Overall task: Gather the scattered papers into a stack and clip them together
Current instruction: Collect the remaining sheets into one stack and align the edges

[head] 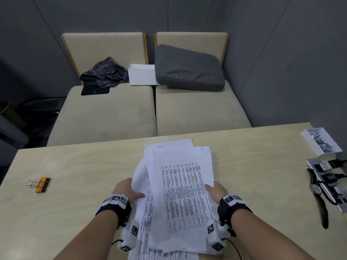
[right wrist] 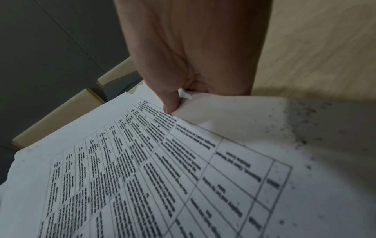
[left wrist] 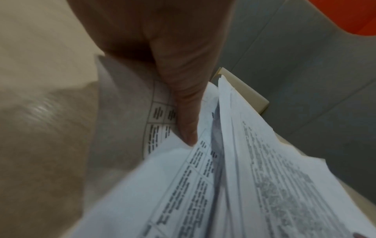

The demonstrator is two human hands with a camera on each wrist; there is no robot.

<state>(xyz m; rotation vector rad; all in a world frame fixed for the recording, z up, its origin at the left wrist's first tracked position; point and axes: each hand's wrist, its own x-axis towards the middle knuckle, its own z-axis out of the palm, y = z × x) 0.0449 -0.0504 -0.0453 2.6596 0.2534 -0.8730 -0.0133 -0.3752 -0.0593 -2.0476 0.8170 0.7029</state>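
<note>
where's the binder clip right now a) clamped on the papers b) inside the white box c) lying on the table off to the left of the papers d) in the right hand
c: the orange binder clip lies on the table left of the papers, untouched, while the left hand and right hand both grip the papers' edges.

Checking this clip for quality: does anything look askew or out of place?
Yes. The papers are unevenly fanned between the left hand and right hand, edges misaligned. The binder clip lies unused at the table's left.
</note>
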